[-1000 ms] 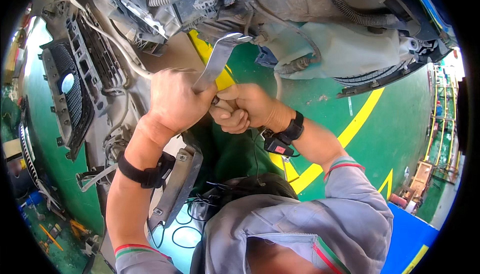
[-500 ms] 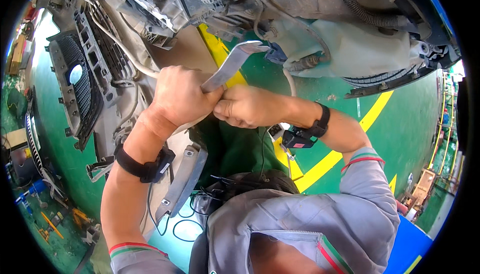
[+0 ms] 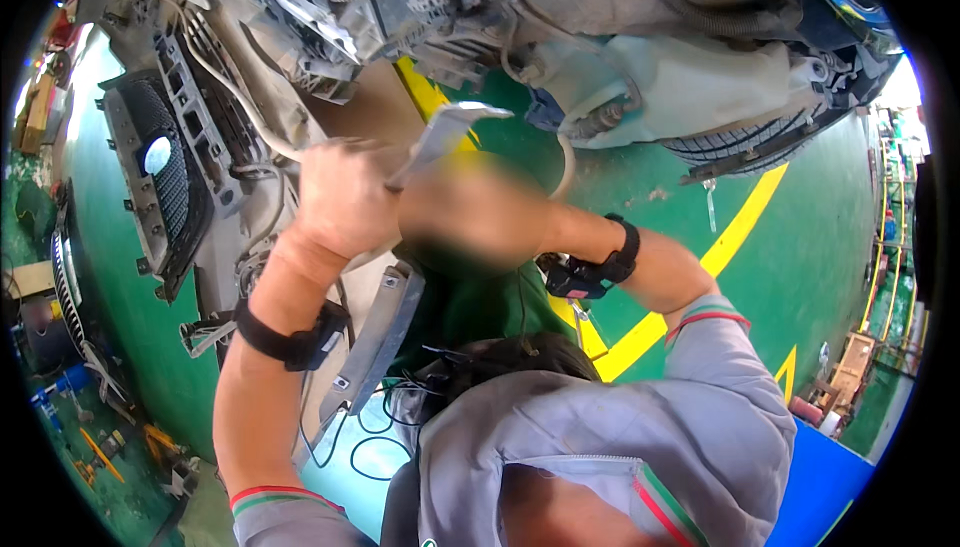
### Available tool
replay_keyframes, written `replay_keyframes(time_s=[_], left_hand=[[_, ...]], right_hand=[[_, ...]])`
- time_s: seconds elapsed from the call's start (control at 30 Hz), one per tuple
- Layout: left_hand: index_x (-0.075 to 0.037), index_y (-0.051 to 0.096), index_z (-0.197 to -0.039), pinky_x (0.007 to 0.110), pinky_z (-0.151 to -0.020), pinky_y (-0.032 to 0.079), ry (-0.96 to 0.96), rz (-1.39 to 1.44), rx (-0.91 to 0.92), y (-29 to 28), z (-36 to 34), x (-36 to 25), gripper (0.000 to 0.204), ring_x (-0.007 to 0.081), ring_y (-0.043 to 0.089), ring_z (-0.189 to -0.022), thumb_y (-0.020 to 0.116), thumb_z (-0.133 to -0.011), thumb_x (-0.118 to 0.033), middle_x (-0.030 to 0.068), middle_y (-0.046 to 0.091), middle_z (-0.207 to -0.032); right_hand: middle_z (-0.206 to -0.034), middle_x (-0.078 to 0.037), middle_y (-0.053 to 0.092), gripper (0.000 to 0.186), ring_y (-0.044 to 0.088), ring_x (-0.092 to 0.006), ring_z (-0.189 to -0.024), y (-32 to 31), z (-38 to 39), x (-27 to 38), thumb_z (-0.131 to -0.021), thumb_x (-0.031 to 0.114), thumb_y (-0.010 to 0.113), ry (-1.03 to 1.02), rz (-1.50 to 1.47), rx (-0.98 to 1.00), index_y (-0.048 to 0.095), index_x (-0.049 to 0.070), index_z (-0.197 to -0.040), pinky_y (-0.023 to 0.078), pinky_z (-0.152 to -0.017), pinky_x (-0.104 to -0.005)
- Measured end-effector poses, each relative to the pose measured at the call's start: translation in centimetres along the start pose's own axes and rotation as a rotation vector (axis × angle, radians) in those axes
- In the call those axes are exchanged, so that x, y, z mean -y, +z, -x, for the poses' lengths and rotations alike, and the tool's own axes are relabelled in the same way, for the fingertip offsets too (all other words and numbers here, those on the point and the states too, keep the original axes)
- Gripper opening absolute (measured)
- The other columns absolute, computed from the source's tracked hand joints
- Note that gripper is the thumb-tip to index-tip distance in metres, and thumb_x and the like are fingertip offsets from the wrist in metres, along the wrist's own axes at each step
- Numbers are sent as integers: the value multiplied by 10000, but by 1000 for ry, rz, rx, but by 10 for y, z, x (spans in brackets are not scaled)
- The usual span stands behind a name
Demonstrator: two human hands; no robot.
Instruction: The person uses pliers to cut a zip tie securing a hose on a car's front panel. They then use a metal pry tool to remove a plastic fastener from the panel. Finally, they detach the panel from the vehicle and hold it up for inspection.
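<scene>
My left hand point(image 3: 345, 195) is closed round a flat, silver metal strip point(image 3: 440, 137). The strip sticks up past the fist, and its far end bends over to the right. Close against the left hand, at the strip's lower end, is my right hand point(image 3: 475, 212). It is smeared, so its fingers and anything in them cannot be made out. Both hands are above my dark green trousers, in front of the opened front end of a vehicle. Each wrist wears a black strap with a small box.
A whitish plastic tank point(image 3: 690, 92) hangs from the vehicle, above a tyre point(image 3: 745, 142). On the left lie a mesh grille point(image 3: 150, 167) and a long hose point(image 3: 235, 82). A grey metal bar point(image 3: 372, 337) is beside my legs. Yellow lines point(image 3: 735, 232) cross the green floor.
The metal strip and both hands have shifted slightly left, and the strip's bent tip sits lower. My right hand has gone from sharp to smeared.
</scene>
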State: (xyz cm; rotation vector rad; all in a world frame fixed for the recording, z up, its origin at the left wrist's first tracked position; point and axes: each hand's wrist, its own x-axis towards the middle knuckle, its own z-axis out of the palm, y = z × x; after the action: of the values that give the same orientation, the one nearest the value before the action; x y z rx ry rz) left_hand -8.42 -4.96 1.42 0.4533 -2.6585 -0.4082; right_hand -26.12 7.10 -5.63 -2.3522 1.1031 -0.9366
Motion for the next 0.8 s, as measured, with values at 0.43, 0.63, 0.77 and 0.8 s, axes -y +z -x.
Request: replay_keyframes(time_s=[0.43, 0.63, 0.77, 0.8], left_hand=[[-148, 659, -694, 425, -519, 499, 96, -69, 72, 10, -3, 10, 162, 328, 629, -589, 722, -740, -290, 84, 630, -643], [-152, 660, -700, 434, -520, 496, 64, -50, 28, 9, -3, 8, 164, 334, 635, -594, 708, -756, -299, 87, 630, -641], [-154, 655, -696, 436, -523, 489, 86, -46, 14, 16, -18, 3, 177, 339, 636, -612, 716, -759, -308, 84, 635, -657], [-155, 652, -691, 438, -527, 488, 75, -44, 13, 18, -21, 3, 181, 339, 637, -617, 718, -757, -310, 83, 638, -663]], right_hand=[[-972, -105, 667, 246, 628, -303, -938, -25, -23, 39, -789, 78, 675, 101, 124, -220, 656, 87, -1034, 512, -787, -440], [-1191, -110, 656, 333, 655, -247, -1053, -2, -9, 5, -957, 139, 666, -20, -288, -260, 620, 60, -1276, 543, -894, -394], [-1336, -83, 629, 299, 625, -222, -1208, 12, 15, -15, -1084, 173, 525, 318, -1364, -185, 604, 29, -1334, 526, -1003, -386], [-1346, -85, 623, 296, 620, -215, -1211, 13, 18, -22, -1082, 158, 528, 322, -1446, -178, 603, 29, -1339, 520, -1017, -375]])
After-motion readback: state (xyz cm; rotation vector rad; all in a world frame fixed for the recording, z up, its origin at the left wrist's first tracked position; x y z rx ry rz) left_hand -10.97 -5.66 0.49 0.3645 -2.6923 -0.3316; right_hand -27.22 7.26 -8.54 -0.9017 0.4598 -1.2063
